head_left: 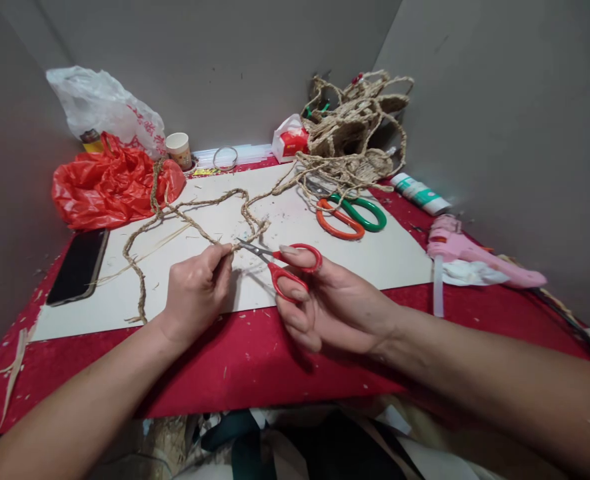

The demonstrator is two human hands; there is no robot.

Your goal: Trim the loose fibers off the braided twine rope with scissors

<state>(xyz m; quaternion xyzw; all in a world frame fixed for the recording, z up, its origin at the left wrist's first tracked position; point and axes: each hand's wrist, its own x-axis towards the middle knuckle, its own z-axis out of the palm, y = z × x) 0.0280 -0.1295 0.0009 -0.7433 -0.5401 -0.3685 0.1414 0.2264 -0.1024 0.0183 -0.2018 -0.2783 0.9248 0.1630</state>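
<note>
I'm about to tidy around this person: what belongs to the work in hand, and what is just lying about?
In the work:
- held braided cord
- small red-handled scissors
- white board beneath
- probably the cord heap

Seemingly lying about:
- phone
- paper cup
- red plastic bag

Unclear: pink glue gun, idle.

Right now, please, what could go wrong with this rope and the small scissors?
The blades of the small scissors are close to the left hand, so a slip might nick a finger. Strands of the rope also lie over the big scissors, so a pull might drag them.
</note>
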